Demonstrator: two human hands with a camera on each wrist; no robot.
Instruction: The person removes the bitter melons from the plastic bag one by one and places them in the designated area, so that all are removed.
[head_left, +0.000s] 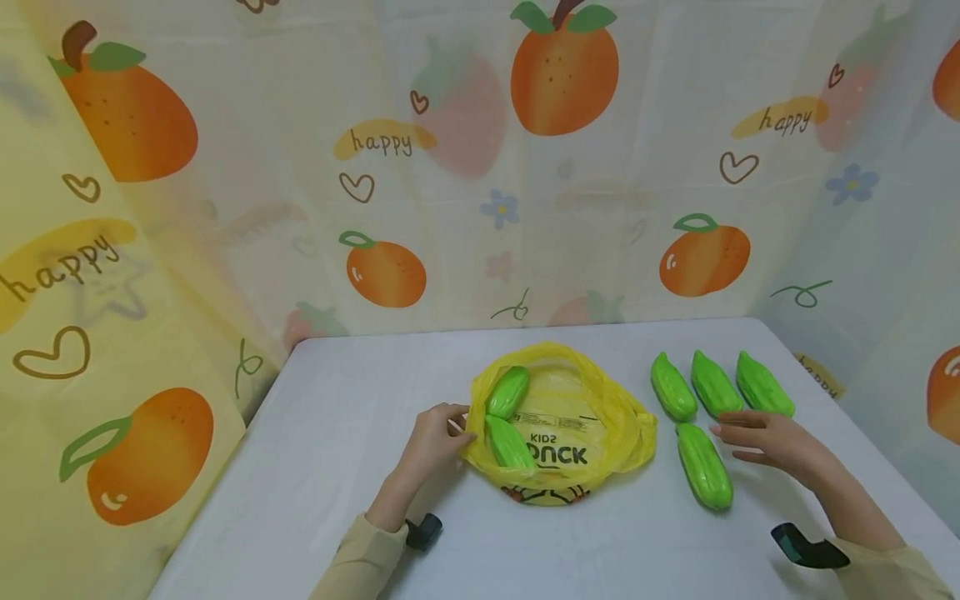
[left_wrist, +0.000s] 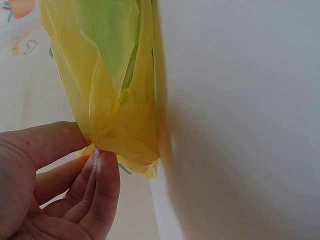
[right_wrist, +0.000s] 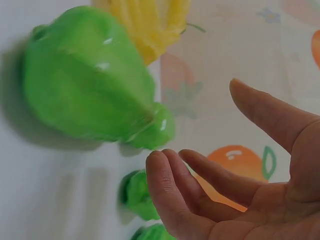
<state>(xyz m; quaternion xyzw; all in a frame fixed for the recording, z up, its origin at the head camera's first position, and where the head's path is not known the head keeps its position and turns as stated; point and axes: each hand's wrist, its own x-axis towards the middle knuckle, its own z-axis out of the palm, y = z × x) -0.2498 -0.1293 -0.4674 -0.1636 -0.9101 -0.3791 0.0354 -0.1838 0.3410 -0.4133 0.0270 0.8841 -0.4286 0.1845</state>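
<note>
A yellow plastic bag (head_left: 611,400) lies with its mouth open in the middle of the table, dark print on it. Inside, along its left, sit two glossy green gourd-like vegetables, one (head_left: 510,392) behind the other (head_left: 510,443). My left hand (head_left: 437,435) pinches the bag's left edge between thumb and fingers; in the left wrist view the gathered yellow film (left_wrist: 122,125) shows at the fingertips. To the bag's right lies a green vegetable (head_left: 705,468). Close on its right hovers my right hand (head_left: 776,448), thumb and fingers spread, holding nothing.
Behind the right hand, three more green vegetables lie in a row, the left one (head_left: 672,387), the middle one (head_left: 715,383) and the right one (head_left: 763,385). White cloth covers the table (head_left: 337,417). Fruit-printed curtains (head_left: 465,250) stand along its back and sides.
</note>
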